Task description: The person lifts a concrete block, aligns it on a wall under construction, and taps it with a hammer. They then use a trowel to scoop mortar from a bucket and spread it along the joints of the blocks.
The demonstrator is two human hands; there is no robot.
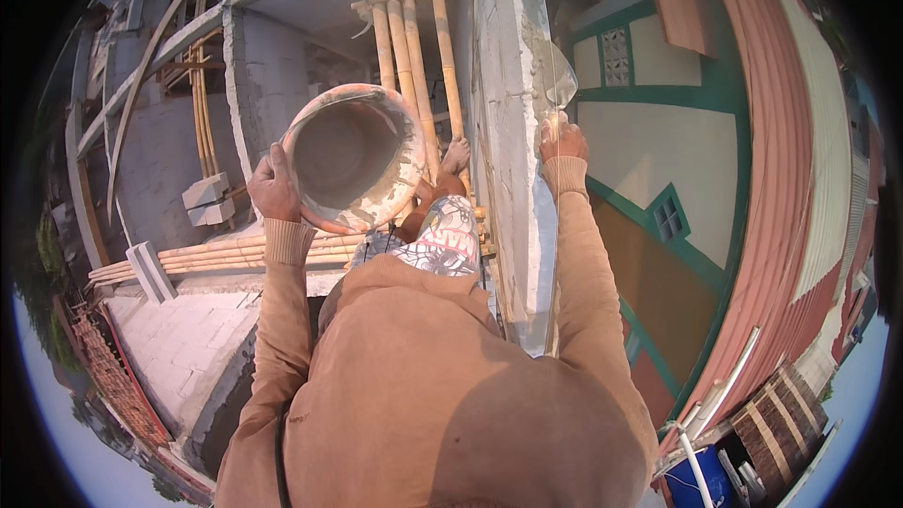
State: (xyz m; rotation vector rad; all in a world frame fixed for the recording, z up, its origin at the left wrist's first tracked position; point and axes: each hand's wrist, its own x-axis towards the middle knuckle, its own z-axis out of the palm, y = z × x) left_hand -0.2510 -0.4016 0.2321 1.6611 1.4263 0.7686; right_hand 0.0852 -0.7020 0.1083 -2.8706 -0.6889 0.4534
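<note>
A round orange bucket (410,165), its rim and inside smeared with grey mortar (340,152), hangs tilted toward me on the left. My left hand (274,186) is closed over the bucket's left rim. On the right, my right hand (564,139) is closed round the handle of a trowel (562,83). The trowel's blade rests at the side of a narrow grey wall (508,122), where wet mortar shows. Between the bucket and the wall, my bare foot (456,155) stands on bamboo poles (403,33).
More bamboo poles (245,252) run sideways at the left, with light blocks (209,199) beyond them. A thin line runs along the wall. Past it lies a drop beside a green-and-cream building (649,150) with a red corrugated roof (767,113).
</note>
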